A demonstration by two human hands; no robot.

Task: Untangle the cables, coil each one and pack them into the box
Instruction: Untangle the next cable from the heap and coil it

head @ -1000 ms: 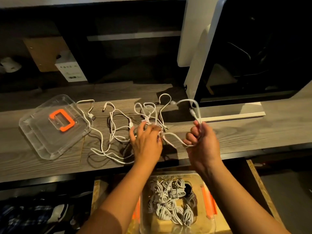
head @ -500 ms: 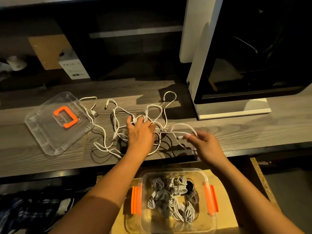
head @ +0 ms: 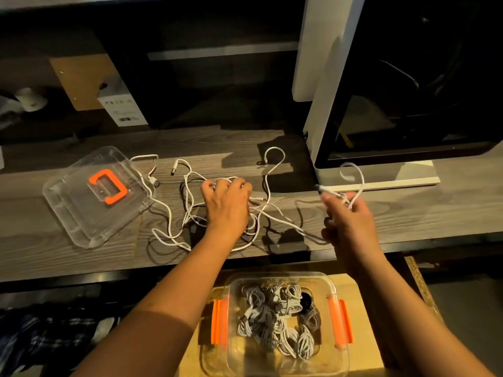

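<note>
A tangle of white cables point(head: 187, 208) lies on the grey wooden desk point(head: 408, 210). My left hand point(head: 227, 202) rests on the middle of the tangle, its fingers curled into the strands. To the right, my right hand point(head: 348, 213) pinches one white cable point(head: 353, 180) lifted off the desk, with a loop and a plug end standing above its fingers. Below the desk edge sits the clear box point(head: 275, 360) with orange latches, holding several coiled cables point(head: 275, 319).
The box's clear lid point(head: 81, 213) with an orange handle lies on the desk at the left. A white-framed machine with a dark window point(head: 408, 104) stands at the back right. A small white carton point(head: 122, 110) sits behind. The box rests on a wooden board point(head: 362, 295).
My right hand has moved to the right and up, drawing one cable out of the tangle. My left hand stays on the pile.
</note>
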